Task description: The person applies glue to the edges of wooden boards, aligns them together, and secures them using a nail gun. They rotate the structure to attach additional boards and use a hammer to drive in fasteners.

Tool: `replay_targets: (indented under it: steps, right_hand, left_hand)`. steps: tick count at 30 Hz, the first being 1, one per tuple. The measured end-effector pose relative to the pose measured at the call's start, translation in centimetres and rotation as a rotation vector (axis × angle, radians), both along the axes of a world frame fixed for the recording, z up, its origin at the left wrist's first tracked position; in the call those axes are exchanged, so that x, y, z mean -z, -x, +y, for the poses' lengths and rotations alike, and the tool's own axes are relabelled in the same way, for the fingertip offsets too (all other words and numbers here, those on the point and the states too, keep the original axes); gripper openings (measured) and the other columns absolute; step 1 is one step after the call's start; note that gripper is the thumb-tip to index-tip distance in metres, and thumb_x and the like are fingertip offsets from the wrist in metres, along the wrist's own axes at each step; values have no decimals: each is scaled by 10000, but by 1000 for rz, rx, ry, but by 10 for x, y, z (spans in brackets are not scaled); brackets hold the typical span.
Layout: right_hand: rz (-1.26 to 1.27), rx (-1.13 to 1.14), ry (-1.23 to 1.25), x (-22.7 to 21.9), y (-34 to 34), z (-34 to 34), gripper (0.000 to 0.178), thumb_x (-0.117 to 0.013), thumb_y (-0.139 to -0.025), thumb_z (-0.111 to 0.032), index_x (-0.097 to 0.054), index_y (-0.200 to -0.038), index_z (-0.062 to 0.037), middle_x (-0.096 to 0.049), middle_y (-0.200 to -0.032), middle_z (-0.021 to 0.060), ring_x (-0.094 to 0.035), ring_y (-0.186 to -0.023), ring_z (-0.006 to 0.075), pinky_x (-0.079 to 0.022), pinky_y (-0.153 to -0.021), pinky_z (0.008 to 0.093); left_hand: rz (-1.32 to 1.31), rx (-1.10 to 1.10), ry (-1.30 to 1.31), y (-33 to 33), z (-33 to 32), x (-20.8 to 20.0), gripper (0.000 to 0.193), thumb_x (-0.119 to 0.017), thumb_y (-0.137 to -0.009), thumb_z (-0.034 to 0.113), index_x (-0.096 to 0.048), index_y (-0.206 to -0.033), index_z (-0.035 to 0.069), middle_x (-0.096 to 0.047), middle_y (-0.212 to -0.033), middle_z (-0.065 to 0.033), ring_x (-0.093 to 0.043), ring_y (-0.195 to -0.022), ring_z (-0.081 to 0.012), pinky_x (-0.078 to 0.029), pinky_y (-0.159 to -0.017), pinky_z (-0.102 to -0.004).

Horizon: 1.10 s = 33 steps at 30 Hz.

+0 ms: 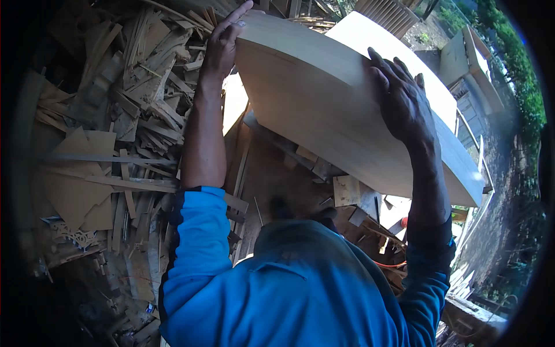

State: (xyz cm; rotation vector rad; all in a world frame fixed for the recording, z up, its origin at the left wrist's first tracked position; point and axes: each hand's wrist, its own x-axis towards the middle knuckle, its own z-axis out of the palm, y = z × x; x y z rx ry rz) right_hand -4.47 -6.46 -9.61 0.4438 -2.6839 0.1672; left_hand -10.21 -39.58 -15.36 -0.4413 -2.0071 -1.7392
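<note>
I read this as a woodworking shop, open to the outdoors on the right. On my feed, a heap of wood offcuts (pixel 156 110) fills the left, with flat brown sheets (pixel 78 196) and a lacy cut-out scrap (pixel 74 235) among it. I also see a large pale wooden panel (pixel 324 110), a slatted wooden piece (pixel 387 14) beyond, and sunlit foliage (pixel 525 87).
</note>
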Motion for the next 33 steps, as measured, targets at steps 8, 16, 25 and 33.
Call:
replay_targets:
  steps: [8, 16, 25, 33]
  right_hand:
    - [-33, -125, -86, -6, -2, -1, 500, -365, -1054, -433, -448, -1485, -195, -522, -1450, 110, -412, -1402, 319, -260, -1156, 583]
    - [-188, -139, 36, -5, 6, 7, 465, -365, -1068, -343, -503, -1444, -108, -557, -1413, 149, -520, -1310, 327, -388, -1102, 415]
    - [-234, -189, -35, -30, -12, 11, 515, -533, -981, -203, -456, -1477, -83, -518, -1454, 183, -517, -1327, 326, -416, -1086, 425]
    - [-266, -219, -269, -29, -17, 13, 656, -616, -938, -232, -357, -1519, -74, -422, -1519, 203, -458, -1365, 379, -419, -1085, 437]
  left_hand:
    - [131, -67, 80, 8, -20, 11, 581, -476, -1046, 342, -338, -1535, 59, -512, -1425, -161, -486, -1323, -268, -445, -1046, -408]
    - [673, -291, 738, -70, 127, 6, 387, -681, -874, 349, -716, -1123, 56, -659, -1227, -95, -544, -1263, -271, -346, -1145, -507]
    - [735, -308, 440, -58, 140, 31, 312, -550, -885, 250, -658, -1126, 83, -619, -1208, -59, -556, -1208, -226, -384, -1101, -407]
    - [725, -272, 263, -50, 153, 31, 214, -547, -897, 244, -643, -1025, 103, -605, -1089, -59, -559, -1105, -201, -386, -1066, -389]
